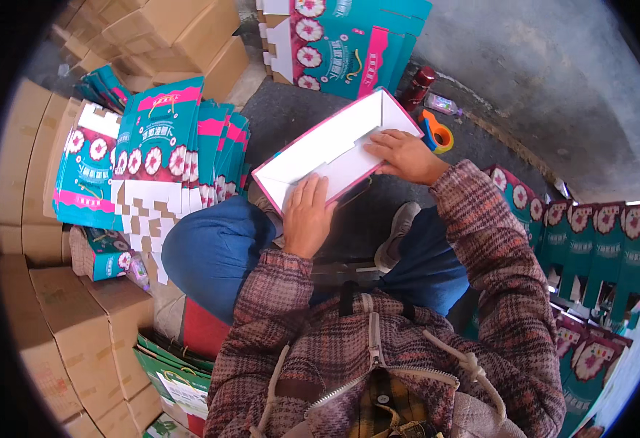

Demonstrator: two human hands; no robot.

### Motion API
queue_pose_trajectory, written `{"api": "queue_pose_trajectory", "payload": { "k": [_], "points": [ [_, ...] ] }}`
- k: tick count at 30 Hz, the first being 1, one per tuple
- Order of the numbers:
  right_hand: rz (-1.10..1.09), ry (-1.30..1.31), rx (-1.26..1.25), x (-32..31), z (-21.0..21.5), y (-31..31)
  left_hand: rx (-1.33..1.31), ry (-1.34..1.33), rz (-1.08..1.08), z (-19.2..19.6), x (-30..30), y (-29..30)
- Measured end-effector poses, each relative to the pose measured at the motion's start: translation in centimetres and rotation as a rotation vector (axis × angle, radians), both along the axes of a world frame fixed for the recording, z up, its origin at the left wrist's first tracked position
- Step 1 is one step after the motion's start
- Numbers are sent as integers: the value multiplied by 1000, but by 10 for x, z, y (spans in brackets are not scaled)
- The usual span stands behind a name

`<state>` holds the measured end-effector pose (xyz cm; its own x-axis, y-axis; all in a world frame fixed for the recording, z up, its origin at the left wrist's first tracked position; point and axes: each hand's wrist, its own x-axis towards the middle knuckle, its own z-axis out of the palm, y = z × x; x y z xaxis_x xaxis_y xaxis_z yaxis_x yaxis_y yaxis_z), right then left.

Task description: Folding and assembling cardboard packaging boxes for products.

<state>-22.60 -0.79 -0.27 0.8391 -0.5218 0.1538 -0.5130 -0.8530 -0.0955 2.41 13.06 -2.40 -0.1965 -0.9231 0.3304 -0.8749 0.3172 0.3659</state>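
In front of me, between my knees, a cardboard box (324,136) is tilted with its white inside facing up and pink edges along its rim. My left hand (307,214) grips its near left edge, fingers reaching over onto the white flaps. At the right end my right hand (405,155) holds the box, its fingers bent over a raised white flap and the thumb near the rim. The flaps partly overlap inside the box. Its outer sides are mostly hidden.
Flat teal-and-pink cartons (156,139) are stacked at left, more teal cartons (356,44) at the far side. Brown boxes (79,321) line the left. A dark red flask (417,87) and orange tape roll (439,133) are beyond my right hand. Folded teal boxes (590,241) line the right.
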Motion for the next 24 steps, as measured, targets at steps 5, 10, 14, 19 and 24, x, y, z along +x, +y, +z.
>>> {"api": "queue_pose_trajectory", "payload": {
  "k": [5, 10, 14, 19, 24],
  "points": [
    [-391, -495, 109, -16, 19, -18, -227, 358, 489, 6, 47, -13],
    [-819, -717, 518, -56, -47, -84, 441, 1426, 588, -71, 102, -47],
    [-798, -768, 1339, -62, -66, -98, 712, 1619, 823, -99, 112, -49],
    [-843, -664, 1404, -68, -89, -79, 978, 1914, 456, -61, 74, -23],
    [-654, -783, 1378, -113, -116, -94, 1002, 1996, 467, -56, 70, -27]
  ]
}}
